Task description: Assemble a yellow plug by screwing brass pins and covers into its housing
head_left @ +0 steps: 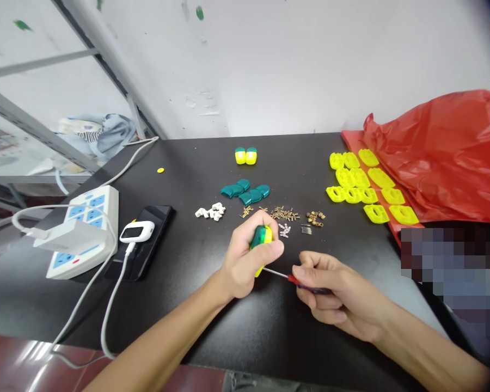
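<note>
a: grip of the left hand (245,261)?
b: clenched round a green-and-yellow plastic casing (262,239), fingers wrapped over it, thumb across the front, all held up above the black table (212,326).
a: and the right hand (335,288)?
b: closed on a red-collared screwdriver (289,279), shaft nearly level, tip at the casing's lower edge.
a: what lies farther up the table?
b: white clips (210,212), teal shells (245,191), brass screws (285,214), then yellow shells (353,188) beside a red plastic bag (436,158); far left, a power strip (81,231) and a phone (142,242).
</note>
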### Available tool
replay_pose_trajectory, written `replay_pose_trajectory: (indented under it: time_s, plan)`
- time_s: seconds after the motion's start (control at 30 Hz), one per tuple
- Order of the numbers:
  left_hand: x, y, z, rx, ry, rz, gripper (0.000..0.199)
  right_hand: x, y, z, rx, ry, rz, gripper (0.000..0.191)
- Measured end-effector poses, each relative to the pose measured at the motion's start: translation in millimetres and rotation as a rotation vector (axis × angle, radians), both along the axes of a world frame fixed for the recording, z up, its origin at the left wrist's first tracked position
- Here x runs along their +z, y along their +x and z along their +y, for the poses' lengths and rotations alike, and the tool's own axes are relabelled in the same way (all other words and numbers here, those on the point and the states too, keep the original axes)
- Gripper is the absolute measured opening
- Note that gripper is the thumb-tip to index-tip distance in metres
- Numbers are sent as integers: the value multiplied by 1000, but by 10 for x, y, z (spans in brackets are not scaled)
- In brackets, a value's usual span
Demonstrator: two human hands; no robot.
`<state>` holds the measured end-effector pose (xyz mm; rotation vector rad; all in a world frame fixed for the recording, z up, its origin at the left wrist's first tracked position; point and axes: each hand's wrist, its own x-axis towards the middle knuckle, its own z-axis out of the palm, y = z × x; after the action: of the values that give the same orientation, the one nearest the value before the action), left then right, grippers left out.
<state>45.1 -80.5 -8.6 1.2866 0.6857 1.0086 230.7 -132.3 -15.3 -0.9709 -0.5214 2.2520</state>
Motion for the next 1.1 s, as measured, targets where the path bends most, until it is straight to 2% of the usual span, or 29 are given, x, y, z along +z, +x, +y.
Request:
replay_pose_trajectory:
  time_s: [0.13,0.27,0.37,0.47,0.53,0.63,0.73,0.8,1.0,1.1]
  plan:
    - [-32,68,23,42,-56,-127,23,25,11,2,-31,101,-46,40]
    - [-50,127,76,31,-138,-131,25,18,45,7,-194,404,-207,29]
    - [-24,140,115,13,-249,-131,24,32,91,10,-222,754,-438,18]
    - [23,144,133,9,-364,-117,23,43,127,-9,-244,1234,-724,8]
    - [47,145,132,-8,-424,-100,23,20,137,-28,-256,1538,-903,12]
    - [51,145,124,-37,-482,-92,23,-50,133,-52,-157,1788,-1112,8]
    - [24,142,118,-25,-482,-97,21,-117,119,-70,-92,1841,-1238,21]
    - [4,141,112,-9,-453,-85,20,-143,106,-81,-94,1816,-1223,25]
    - [-15,120,103,-54,-406,-156,21,-166,16,-91,-222,1537,-908,22]
    - [-19,96,113,-57,-386,-170,20,-183,-49,-99,-284,1383,-804,26]
